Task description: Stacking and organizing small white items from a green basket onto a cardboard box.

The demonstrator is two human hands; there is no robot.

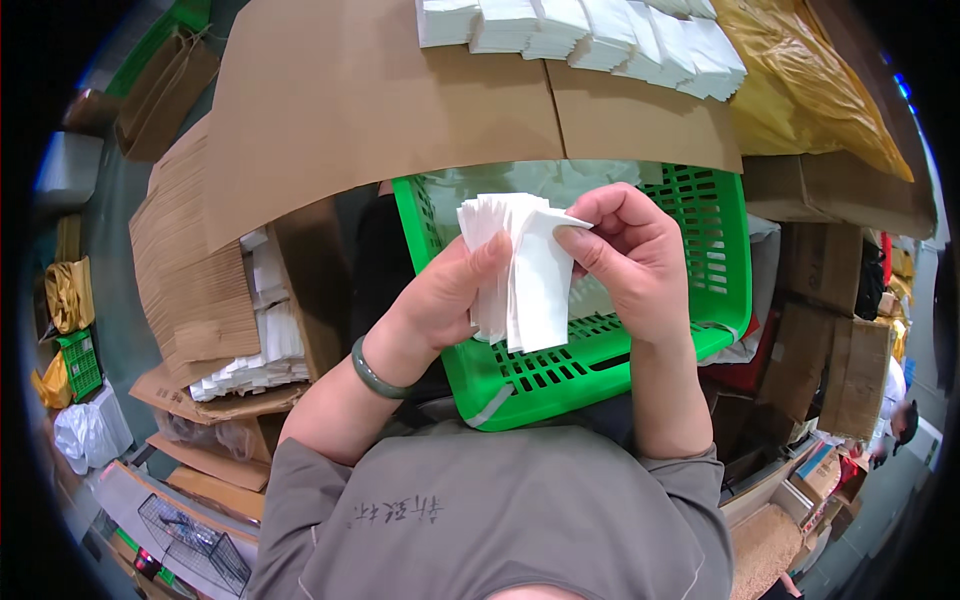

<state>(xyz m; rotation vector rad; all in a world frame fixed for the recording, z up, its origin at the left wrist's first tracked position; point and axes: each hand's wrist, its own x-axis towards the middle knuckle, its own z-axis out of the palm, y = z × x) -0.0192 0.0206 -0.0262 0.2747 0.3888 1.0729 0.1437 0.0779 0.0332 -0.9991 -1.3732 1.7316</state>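
Observation:
My left hand (442, 297) is wrapped round a stack of narrow white paper pieces (492, 270), its thumb pressed on the front. They look like flat sleeves or small bags; the exact kind is unclear. Between thumb and fingers, my right hand (632, 258) pinches the upper right corner of the front white paper piece (541, 285), which fans away from the rest. Both hands are held above a green plastic basket (738, 270) with slotted walls. Inside the basket lies pale, see-through material (590, 178), partly hidden by my hands and the stack.
Beyond the basket, a brown cardboard sheet (400, 110) carries rows of white paper stacks (600, 38). Yellow plastic wrapping (800, 80) lies at the far right. On the left, an open carton (315, 270) holds more white paper stacks (265, 345). Cardboard boxes (815, 340) stand right.

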